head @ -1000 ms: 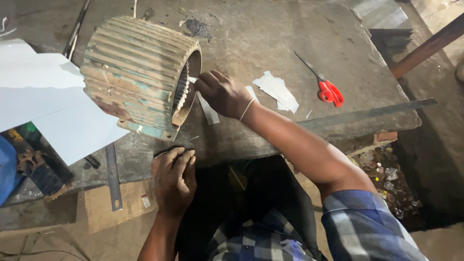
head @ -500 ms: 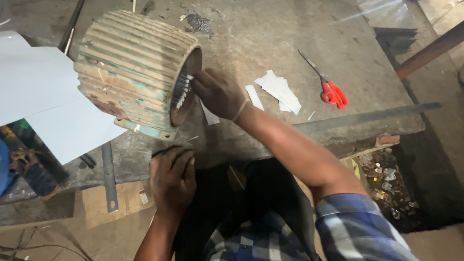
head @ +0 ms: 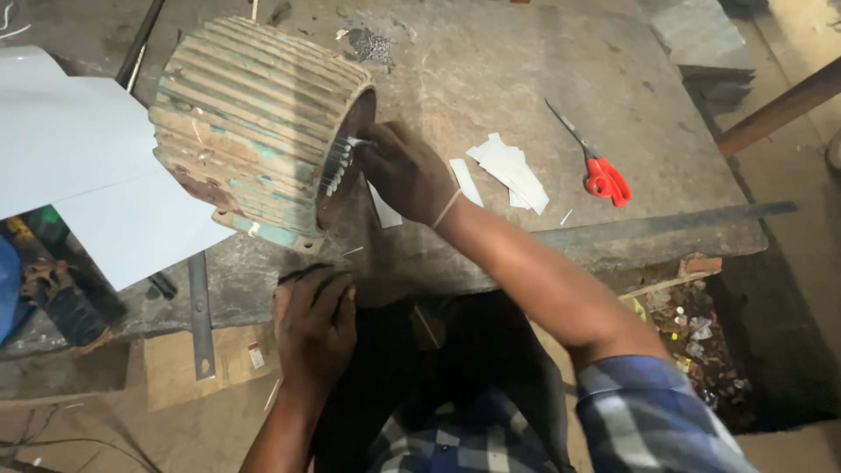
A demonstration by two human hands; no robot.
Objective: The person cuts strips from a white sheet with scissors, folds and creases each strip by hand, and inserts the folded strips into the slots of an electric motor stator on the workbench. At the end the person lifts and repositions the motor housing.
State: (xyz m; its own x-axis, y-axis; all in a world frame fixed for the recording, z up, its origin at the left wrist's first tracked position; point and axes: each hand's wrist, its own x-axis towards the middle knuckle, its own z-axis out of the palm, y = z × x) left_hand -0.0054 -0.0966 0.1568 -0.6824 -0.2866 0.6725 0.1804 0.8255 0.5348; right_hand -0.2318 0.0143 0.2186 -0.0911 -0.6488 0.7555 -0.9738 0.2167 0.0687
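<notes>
My right hand [head: 405, 175] pinches a white strip [head: 348, 143] at the open end of the ribbed motor shell [head: 254, 123] lying on the counter [head: 491, 61]; left hand [head: 314, 328], grip curled, presses the counter's edge.

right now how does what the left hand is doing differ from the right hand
The right hand is up at the open end of the ribbed motor housing, fingers at the white strips in its bore; the left hand lies lower, at the near edge of the workbench. The right hand reaches across the bench with its arm stretched out; the left hand stays close to the body, resting on a thin dark thing I cannot identify. Both are bare.
</notes>
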